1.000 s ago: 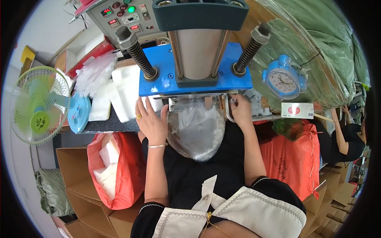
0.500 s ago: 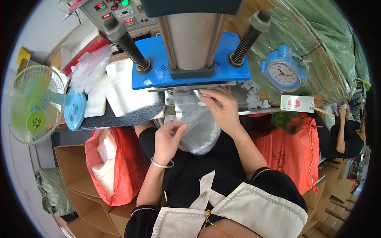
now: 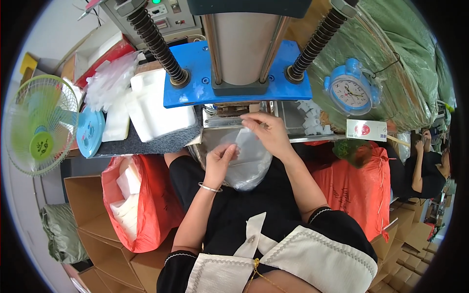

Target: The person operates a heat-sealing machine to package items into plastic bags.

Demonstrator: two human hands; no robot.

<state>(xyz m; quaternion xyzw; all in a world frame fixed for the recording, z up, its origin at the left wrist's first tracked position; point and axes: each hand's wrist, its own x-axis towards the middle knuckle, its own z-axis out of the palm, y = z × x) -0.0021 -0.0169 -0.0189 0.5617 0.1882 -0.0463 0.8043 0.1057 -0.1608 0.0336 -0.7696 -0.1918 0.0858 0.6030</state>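
My left hand is closed in a pinch on a clear plastic piece, which stands up from the fingers. Just above and to its right, my right hand has its fingers stretched toward the press, thumb apart from them; its tips are close to the plastic's upper end. Below both hands, more clear plastic lies heaped in front of my lap. Straight ahead is a press with a blue plate and a metal block showing beneath it.
White sheets lie on a dark mat at left, beside a green fan. Small white pieces and a blue alarm clock are at right. Red bags flank my lap. Another person sits far right.
The clear plastic has come away from the press toward me. My left hand has moved right and closer to my right hand. The metal block now shows beneath the blue plate.
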